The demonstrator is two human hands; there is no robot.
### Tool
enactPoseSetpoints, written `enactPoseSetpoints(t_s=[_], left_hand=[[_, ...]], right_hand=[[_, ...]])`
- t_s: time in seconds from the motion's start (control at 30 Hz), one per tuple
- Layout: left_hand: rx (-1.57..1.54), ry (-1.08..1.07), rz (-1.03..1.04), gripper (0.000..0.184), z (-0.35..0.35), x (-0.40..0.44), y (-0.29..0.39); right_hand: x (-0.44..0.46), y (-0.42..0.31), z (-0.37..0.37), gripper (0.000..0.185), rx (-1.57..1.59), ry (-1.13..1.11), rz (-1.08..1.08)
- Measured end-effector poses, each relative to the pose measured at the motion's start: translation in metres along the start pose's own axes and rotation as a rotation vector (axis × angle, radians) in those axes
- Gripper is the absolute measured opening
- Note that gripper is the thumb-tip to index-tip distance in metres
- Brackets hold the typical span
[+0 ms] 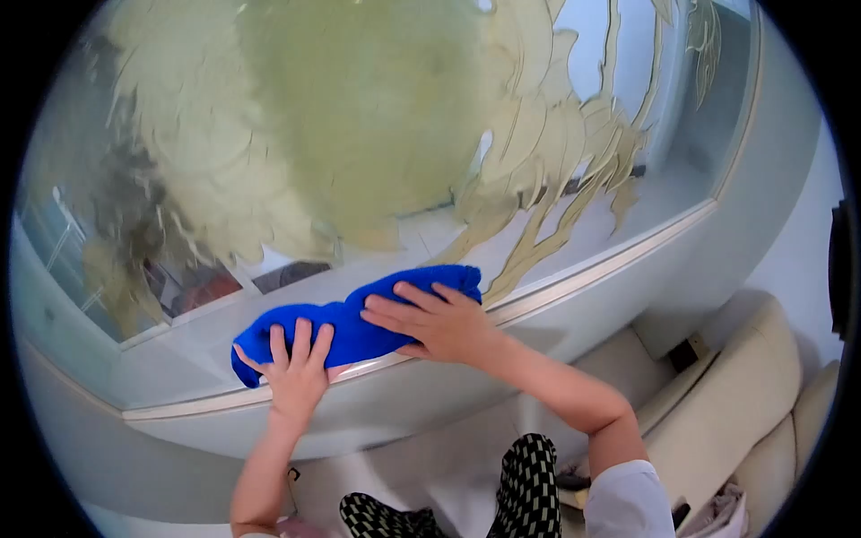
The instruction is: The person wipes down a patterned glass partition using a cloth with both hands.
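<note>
A bunched blue cloth [345, 323] lies along the bottom of a decorated glass pane [377, 117], just above its pale sill. My left hand [299, 369] holds the cloth's left part against the glass, fingers over it and slightly apart. On the cloth's right part, my right hand [439, 325] presses with its fingers laid across the fabric, its thumb near the lower edge. The surface beneath the cloth is hidden. Above, the glass carries frosted, greenish-yellow leaf and branch patterns.
A light sill [610, 249] runs under the pane, above a pale curved wall. At lower right stands a cream sofa [726, 403], with a small dark box [688, 352] on the floor near it. My knees in patterned trousers [527, 480] are below.
</note>
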State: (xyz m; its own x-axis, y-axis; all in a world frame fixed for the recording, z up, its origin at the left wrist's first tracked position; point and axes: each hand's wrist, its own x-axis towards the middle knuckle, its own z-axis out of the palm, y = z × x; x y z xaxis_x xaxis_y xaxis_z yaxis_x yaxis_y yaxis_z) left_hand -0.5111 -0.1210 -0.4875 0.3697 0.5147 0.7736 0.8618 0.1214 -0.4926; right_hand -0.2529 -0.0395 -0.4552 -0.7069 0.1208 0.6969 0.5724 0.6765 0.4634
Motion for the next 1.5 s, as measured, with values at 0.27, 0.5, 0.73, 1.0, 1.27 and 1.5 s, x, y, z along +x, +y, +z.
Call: enactPoseSetpoints(t_s=[0.27,0.5,0.73,1.0,1.27,1.5], left_hand=[[-0.126,0.177,-0.025,0.086,-0.013,0.021,0.000],[-0.060,0.246,0.032,0.082,-0.021,0.037,0.001],[-0.083,0.311,-0.004,0.081,-0.033,0.059,-0.007],[-0.057,0.378,-0.002,0.080,-0.034,0.082,-0.008],[-0.031,0.369,0.027,0.083,-0.032,0.080,-0.009],[-0.047,0.311,0.040,0.086,-0.038,0.075,-0.011]], right_hand=[[0.010,-0.010,0.004,0.087,0.059,0.207,0.010],[0.011,-0.003,-0.001,0.080,-0.020,0.309,0.062],[0.031,0.019,-0.014,0.079,-0.110,0.370,0.018],[0.037,0.036,-0.023,0.075,-0.168,0.419,0.025],[0.034,0.035,-0.022,0.075,-0.129,0.445,0.027],[0.030,0.030,-0.024,0.077,-0.075,0.418,0.030]])
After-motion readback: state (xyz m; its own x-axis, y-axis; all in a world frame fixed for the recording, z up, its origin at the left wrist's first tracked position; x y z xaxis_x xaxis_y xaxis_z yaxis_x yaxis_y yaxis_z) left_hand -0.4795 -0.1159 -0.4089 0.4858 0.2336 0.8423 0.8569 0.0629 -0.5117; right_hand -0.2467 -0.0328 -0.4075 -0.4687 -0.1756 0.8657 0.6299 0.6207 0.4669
